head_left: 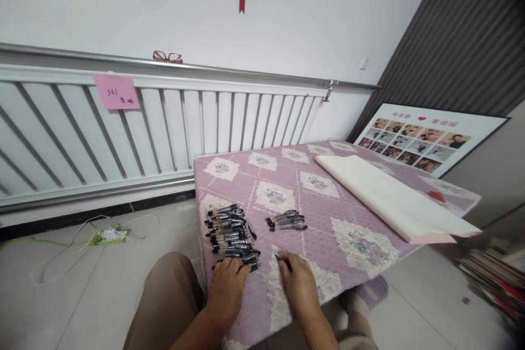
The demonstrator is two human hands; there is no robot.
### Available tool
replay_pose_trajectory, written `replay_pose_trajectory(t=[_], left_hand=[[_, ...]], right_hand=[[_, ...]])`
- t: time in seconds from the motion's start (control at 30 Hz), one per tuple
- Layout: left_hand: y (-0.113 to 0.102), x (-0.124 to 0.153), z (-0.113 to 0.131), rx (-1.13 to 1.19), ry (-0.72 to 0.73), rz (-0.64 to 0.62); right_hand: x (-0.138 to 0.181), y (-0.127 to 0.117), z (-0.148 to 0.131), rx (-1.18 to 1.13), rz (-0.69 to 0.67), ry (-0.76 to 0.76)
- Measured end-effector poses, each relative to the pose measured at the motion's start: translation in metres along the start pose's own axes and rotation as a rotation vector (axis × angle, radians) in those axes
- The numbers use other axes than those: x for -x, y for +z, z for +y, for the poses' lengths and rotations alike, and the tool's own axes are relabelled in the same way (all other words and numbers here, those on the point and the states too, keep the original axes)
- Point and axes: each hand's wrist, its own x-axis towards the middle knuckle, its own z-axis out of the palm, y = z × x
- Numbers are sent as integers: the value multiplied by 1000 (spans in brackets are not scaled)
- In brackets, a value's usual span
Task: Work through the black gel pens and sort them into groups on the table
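My left hand point(228, 284) is at the near end of a big pile of black pens point(229, 237), fingers bent down over the closest pen point(253, 268), whose end sticks out past the fingertips. To its right, my right hand point(300, 280) is closed in a pinch above the cloth. A short dark tip, like the end of a pen point(278, 256), shows at its fingertips; the rest is hidden by the hand. Beyond it lies a smaller group of pens point(287, 220), side by side. A single short black piece point(251, 231) lies just right of the pile.
A purple patterned cloth point(283, 172) covers the table. A large cream sheet point(369, 191) lies across its right side. Behind stands a white radiator point(238, 120) with a pink note point(117, 92); glasses point(167, 57) rest on the pipe. A power strip point(110, 235) lies on the floor.
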Motion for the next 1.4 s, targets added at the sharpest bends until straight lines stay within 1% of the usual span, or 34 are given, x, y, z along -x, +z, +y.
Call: replay_pose_trajectory(t=[0.07,0.17,0.23,0.3,0.37,0.43,0.47,0.57,0.63,0.7,0.8,0.9,1.1,1.23,1.4], left_hand=[[-2,0,0,39,-27,25],[-6,1,0,99,-48,74],[-7,3,-1,128,-32,122],[-6,7,-3,156,32,160],[-1,14,-4,181,143,163],[5,22,-3,188,252,137],[8,25,-3,189,268,135],[13,31,-1,204,260,113],[14,32,0,208,243,97],[14,30,0,207,220,91],[14,28,0,235,195,104],[13,27,0,277,185,110],[8,26,0,301,153,47],[5,26,1,323,161,50],[3,26,1,329,166,27]], right_hand=[[0,0,2,56,-64,-45],[0,0,4,77,-87,-87],[-1,-1,3,56,-85,-73],[-1,-3,-1,1,-75,-39],[-2,-5,-11,-77,-75,-35],[-3,-6,-28,-153,-114,-88],[-4,-6,-37,-179,-154,-127],[-6,-1,-66,-219,-276,-255],[-9,3,-80,-212,-348,-315],[-11,8,-88,-181,-404,-359],[-15,15,-91,-111,-445,-408],[-18,18,-90,-48,-439,-418],[-21,23,-91,33,-396,-398],[-21,23,-87,-3,-344,-383],[-17,16,-70,-110,-213,-328]])
